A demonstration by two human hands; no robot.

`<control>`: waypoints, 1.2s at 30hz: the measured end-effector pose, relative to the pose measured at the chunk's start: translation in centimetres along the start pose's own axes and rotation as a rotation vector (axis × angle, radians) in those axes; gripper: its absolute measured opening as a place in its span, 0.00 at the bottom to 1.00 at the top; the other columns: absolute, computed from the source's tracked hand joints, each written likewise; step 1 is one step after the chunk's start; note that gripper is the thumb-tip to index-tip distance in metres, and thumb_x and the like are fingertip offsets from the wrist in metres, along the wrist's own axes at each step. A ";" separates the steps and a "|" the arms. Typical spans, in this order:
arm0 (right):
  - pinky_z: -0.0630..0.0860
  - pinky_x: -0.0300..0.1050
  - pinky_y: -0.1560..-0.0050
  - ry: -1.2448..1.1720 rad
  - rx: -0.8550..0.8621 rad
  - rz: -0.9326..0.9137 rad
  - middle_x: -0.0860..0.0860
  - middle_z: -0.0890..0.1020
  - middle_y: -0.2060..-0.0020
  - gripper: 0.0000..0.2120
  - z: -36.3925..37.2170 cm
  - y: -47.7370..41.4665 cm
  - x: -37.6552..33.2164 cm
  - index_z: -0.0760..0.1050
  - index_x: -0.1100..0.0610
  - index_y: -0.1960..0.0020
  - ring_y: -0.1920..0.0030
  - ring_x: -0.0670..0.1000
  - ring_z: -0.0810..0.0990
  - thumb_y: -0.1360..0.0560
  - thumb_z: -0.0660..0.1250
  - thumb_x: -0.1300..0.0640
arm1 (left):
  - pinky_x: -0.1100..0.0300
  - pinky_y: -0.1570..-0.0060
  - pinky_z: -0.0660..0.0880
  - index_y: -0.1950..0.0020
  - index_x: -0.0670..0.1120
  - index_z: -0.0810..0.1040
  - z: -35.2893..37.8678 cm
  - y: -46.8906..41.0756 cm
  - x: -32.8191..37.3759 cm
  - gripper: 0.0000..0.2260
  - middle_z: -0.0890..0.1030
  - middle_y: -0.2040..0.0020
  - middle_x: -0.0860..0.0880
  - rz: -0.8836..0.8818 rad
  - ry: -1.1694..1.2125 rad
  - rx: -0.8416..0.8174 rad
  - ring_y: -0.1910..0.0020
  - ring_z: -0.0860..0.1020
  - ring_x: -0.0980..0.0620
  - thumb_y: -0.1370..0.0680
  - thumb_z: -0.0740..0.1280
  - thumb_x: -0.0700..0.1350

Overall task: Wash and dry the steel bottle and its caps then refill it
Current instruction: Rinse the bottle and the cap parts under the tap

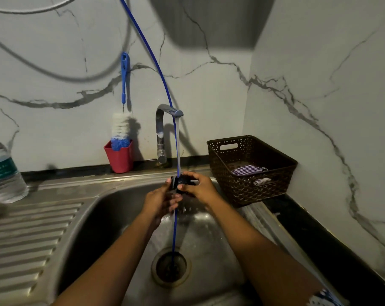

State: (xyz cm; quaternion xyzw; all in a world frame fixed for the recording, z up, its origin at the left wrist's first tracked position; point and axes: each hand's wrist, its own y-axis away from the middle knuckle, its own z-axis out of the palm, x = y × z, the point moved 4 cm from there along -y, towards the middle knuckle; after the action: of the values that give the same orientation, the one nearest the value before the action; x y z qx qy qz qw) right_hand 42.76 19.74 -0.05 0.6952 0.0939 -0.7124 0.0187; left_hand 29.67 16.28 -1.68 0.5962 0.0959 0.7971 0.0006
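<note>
A dark bottle cap (181, 181) is held over the steel sink (94, 217) under the water running from the tap (162, 129). My right hand (200, 186) grips the cap from the right. My left hand (162, 199) touches it from the left and below, fingers on its rim. The stream falls past the cap toward the drain (171, 267). The steel bottle itself is not in view.
A brown woven basket (273, 173) with a checked cloth (247, 170) stands right of the sink. A red cup (119, 157) with a blue-white bottle brush (121, 129) stands by the wall. A plastic water bottle (4, 171) sits on the left drainboard. A thin blue tube (175, 228) runs into the drain.
</note>
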 end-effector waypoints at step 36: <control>0.70 0.43 0.35 0.268 -0.215 -0.265 0.50 0.80 0.43 0.26 4.4 10.1 -11.1 0.74 0.57 0.36 0.40 0.47 0.77 0.33 0.74 0.64 | 0.67 0.45 0.73 0.40 0.48 0.79 -5.4 11.9 9.8 0.14 0.84 0.48 0.54 0.493 -0.467 -0.234 0.48 0.80 0.61 0.26 0.70 0.41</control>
State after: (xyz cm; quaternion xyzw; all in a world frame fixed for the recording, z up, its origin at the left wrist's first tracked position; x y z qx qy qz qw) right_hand 40.32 7.97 10.00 0.7593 0.2618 -0.5957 -0.0136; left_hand 23.00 4.95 8.00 0.7635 -0.1455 0.6210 -0.1014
